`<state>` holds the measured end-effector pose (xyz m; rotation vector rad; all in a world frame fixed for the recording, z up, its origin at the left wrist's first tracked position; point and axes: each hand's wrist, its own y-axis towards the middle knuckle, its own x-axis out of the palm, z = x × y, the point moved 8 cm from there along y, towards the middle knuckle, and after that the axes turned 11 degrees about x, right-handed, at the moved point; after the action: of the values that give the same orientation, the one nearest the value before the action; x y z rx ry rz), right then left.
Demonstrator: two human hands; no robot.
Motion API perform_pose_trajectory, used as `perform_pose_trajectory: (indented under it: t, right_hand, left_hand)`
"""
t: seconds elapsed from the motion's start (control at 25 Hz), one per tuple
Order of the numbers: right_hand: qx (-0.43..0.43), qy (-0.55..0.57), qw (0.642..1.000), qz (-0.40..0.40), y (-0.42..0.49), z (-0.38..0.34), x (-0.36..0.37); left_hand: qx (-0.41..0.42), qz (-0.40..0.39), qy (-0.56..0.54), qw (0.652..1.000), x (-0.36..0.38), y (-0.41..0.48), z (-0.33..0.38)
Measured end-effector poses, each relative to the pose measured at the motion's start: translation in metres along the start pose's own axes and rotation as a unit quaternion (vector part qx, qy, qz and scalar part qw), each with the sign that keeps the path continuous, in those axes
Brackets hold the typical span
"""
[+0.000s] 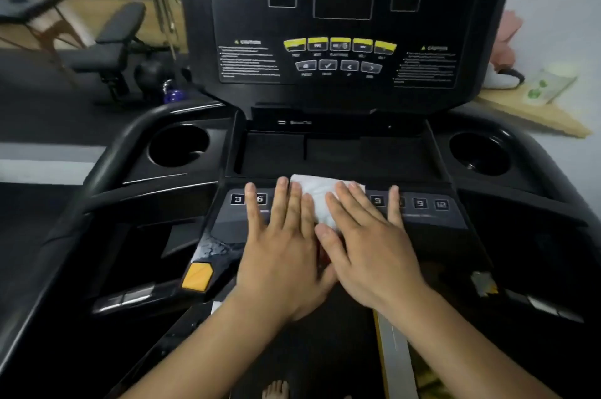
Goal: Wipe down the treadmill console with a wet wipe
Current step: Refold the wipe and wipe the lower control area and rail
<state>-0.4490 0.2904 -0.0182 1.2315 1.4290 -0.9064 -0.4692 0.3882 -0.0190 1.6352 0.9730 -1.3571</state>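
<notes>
On the key strip of the console, the left hand and right hand lie flat side by side, fingers straight and slightly spread. Both press down on the wipe, and neither is curled round it. The wipe, white and folded, sits at the middle of the strip, its far edge at the strip's upper border, with numbered keys showing to either side. Above the strip lie the tray, the cup holders and, farther up, the display panel. By this evidence, wiping is in hand at the strip's centre, while its two ends and everything above it probably remain. No surface shows clear moisture or streaks, so what is already cleaned cannot be told.
</notes>
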Motion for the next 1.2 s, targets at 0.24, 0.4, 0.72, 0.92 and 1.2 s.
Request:
perform_pose_trajectory:
  t: [0.24, 0.4, 0.72, 0.92, 1.2]
  right_hand:
    - [-0.098, 0.006, 0.995, -0.019, 0.022, -0.109, 0.027]
    - [-0.130, 0.040, 0.991, -0.016, 0.000, -0.144, 0.041]
    - [-0.087, -0.031, 0.995, 0.036, -0.040, -0.080, 0.034]
    - [0.101, -0.042, 0.991, 0.082, -0.015, 0.013, 0.006]
    - [0.227, 0.028, 0.960, 0.159, -0.060, 0.126, -0.005]
  left_hand:
    - [-0.029, 0.023, -0.137, 0.990, 0.018, -0.054, -0.088]
    - [-0.023, 0.042, -0.326, 0.944, 0.033, -0.093, -0.113]
    - [0.026, 0.036, -0.146, 0.988, 0.035, -0.096, -0.054]
    - [0.129, -0.034, -0.089, 0.987, 0.015, 0.003, 0.002]
    - [0.250, -0.012, -0.065, 0.966, 0.006, 0.064, 0.120]
